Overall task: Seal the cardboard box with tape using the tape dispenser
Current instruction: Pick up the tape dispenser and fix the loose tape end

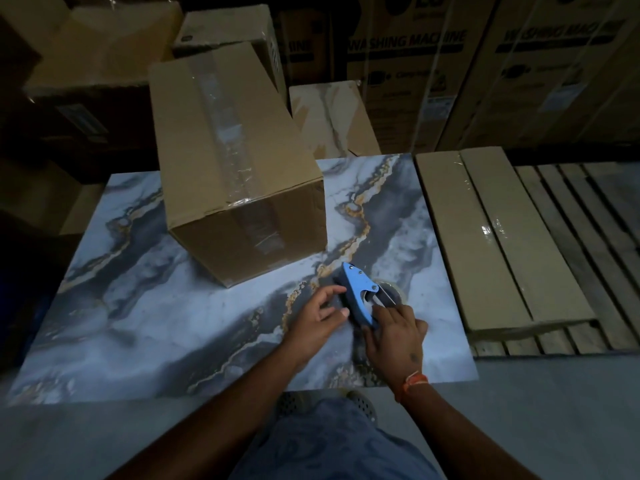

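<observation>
A closed brown cardboard box [221, 150] stands on the marbled blue-grey slab [138, 306], with a strip of clear tape running along its top seam and down its near end. In front of it, to the right, lies a blue tape dispenser [356, 289] with a roll of clear tape. My right hand [394, 334] rests on the dispenser's near handle end, fingers curled around it. My left hand [318, 313] touches the dispenser's left side with spread fingers.
Two long flat cartons [491, 237] lie on a wooden pallet [588, 237] to the right of the slab. Large washing-machine cartons [450, 64] and other boxes [97, 50] stand stacked behind. Grey floor [536, 427] runs in front.
</observation>
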Tool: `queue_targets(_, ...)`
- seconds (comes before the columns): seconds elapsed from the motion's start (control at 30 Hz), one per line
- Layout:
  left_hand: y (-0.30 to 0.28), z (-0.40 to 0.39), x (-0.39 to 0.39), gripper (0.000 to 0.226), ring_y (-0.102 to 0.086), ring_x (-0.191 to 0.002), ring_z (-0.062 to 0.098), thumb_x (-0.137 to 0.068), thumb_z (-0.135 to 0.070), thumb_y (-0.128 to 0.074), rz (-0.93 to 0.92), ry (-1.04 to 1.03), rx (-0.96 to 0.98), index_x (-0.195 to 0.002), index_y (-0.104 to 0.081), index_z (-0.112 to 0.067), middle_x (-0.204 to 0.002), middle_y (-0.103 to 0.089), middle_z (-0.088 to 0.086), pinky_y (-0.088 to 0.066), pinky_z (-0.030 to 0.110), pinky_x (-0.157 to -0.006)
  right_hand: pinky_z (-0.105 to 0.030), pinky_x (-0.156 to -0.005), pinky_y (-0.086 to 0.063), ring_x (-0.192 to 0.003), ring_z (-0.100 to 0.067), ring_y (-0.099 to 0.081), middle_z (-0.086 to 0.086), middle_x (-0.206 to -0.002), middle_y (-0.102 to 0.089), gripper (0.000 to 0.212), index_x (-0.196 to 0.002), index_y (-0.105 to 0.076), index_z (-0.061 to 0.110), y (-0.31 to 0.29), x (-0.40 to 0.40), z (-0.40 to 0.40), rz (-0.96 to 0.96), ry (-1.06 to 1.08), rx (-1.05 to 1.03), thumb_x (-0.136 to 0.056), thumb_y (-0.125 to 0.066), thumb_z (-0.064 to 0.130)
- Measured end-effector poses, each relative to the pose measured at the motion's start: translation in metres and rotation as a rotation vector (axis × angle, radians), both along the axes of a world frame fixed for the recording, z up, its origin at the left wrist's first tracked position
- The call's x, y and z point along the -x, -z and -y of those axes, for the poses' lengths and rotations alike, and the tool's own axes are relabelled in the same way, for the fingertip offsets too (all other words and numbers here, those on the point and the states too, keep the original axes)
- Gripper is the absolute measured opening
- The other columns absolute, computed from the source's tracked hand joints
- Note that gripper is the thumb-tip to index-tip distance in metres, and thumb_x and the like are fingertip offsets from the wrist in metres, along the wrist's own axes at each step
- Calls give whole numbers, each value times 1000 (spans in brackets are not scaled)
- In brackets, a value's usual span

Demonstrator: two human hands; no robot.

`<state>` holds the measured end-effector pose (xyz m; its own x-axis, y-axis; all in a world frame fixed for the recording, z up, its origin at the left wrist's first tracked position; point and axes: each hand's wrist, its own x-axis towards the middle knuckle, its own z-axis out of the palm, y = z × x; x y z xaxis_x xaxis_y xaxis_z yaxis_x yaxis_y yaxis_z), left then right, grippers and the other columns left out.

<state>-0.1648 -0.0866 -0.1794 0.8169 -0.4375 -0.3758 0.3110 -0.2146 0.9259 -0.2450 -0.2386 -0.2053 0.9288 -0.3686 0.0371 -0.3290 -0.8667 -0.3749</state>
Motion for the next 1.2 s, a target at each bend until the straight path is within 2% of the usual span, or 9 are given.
queue_targets(0.1, -2, 0, 0, 37, -66, -120, 14, -97, 0, -63, 0, -22, 51, -130, -58, -13, -135, -62, 5, -56, 23, -96, -33, -70, -23, -96, -28, -56, -2, -89, -69, 25, -93, -66, 21, -5, 1, -5, 69, -16, -3, -71, -76, 28)
queue_targets(0.33, -24, 4, 2, 36, -69, -106, 3, -97, 4, -62, 43, -25, 189, -128, -61, -14, -124, -69, -4, -57, 20, -87, -37, -74, -36, -104, -26, -60, 2, -99, -72, 28, -105, -70, 20, -25, -2, -21, 228, -115, 23, -78, -74, 28)
queue_targets(0.63, -31, 7, 0, 34, -68, -119, 16, -95, 2, -65, 253, -178, 211, -112, -71, -27, -122, -73, -3, -58, 34, -99, -41, -78, -46, -102, -30, -62, -5, -102, -74, 29, -110, -71, 13, -38, -7, -29, 297, -221, 39, -85, -70, 28)
queue_targets(0.73, -33, -2, -3, 37, -69, -116, 20, -94, 4, -65, 265, -206, 203, -107, -72, -30, -116, -76, -8, -58, 28, -95, -41, -84, -50, -102, -31, -61, -5, -101, -72, 36, -119, -67, 11, -50, -7, -25, 314, -380, -10, -86, -68, 26)
queue_targets(0.8, -33, -12, -7, 35, -69, -115, 24, -93, 1, -67, 277, -211, 195, -106, -74, -31, -116, -76, -4, -57, 33, -98, -36, -93, -49, -104, -27, -59, -5, -106, -71, 34, -118, -68, 9, -67, -4, -19, 401, -463, -92, -85, -69, 18)
queue_targets(0.9, -36, -24, -12, 28, -67, -118, 29, -92, -2, -68, 315, -161, 182, -107, -74, -24, -122, -71, 14, -54, 40, -104, -34, -95, -44, -105, -25, -59, -3, -110, -71, 30, -114, -70, 11, -93, -8, -8, 508, -293, -248, -85, -67, 16)
queue_targets(1.0, -39, -30, -11, 29, -67, -116, 19, -92, 7, -68, 398, -75, 126, -109, -74, -16, -121, -65, 19, -53, 28, -102, -36, -98, -41, -117, -25, -56, -5, -124, -69, 41, -122, -71, 14, -111, -30, 5, 355, -92, -360, -88, -60, 36)
queue_targets(1.1, -42, -30, -6, 33, -66, -114, 17, -91, 6, -69, 449, -18, 122, -108, -74, -21, -119, -62, 18, -52, 22, -99, -33, -102, -34, -122, -25, -55, -11, -122, -71, 37, -111, -76, 11, -117, -53, 11, 203, -228, -391, -92, -55, 33)
queue_targets(1.2, -40, -29, -2, 30, -66, -118, 16, -89, 2, -69, 438, 2, 148, -110, -73, -19, -121, -59, 20, -53, 31, -106, -41, -105, -37, -119, -21, -59, -9, -108, -76, 40, -93, -79, 13, -117, -65, 4, 104, -390, -426, -94, -45, 34)
